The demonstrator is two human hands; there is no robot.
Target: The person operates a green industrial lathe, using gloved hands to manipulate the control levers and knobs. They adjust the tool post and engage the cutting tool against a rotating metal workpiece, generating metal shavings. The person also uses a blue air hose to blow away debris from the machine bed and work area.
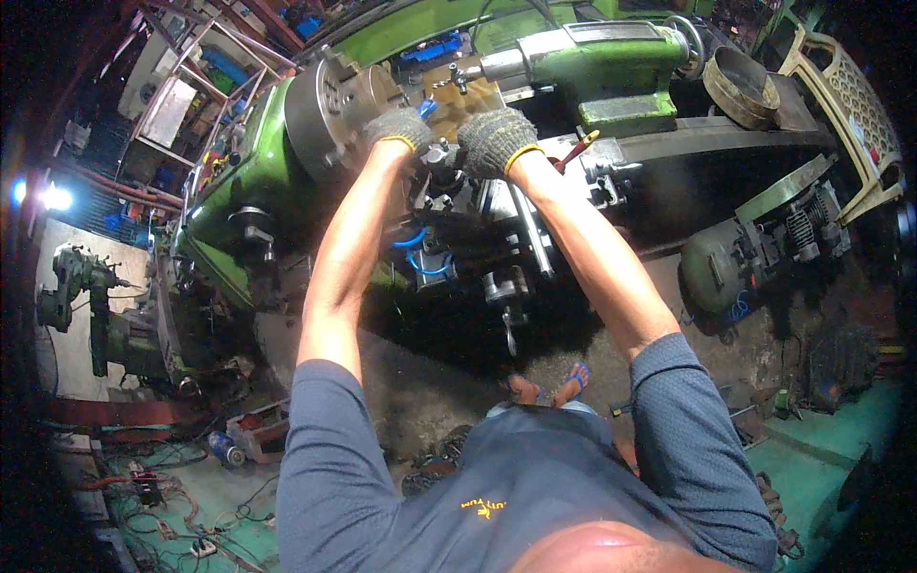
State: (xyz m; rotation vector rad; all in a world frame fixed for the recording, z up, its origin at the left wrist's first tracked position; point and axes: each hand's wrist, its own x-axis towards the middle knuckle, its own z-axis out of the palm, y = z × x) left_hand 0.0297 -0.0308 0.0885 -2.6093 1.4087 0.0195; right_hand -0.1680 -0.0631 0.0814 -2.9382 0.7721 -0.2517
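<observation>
Near the frame's top centre, your gloved left hand [399, 129] rests by the lathe chuck [330, 107]. Your gloved right hand [495, 141] curls over the tool post [441, 155]; what its fingers pinch, I cannot tell.

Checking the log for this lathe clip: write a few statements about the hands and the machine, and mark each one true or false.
1. Both hands wear grey knit gloves with yellow cuffs. True: the left hand and the right hand are both gloved.
2. The lathe is painted red. False: its body is green.
3. The left hand is close beside the round metal chuck. True.
4. The right hand rests on the round sieve-like pan. False: that pan lies far to the right on the lathe bed; the hand is at the tool post.
5. The person is barefoot. False: blue sandals show below.
</observation>
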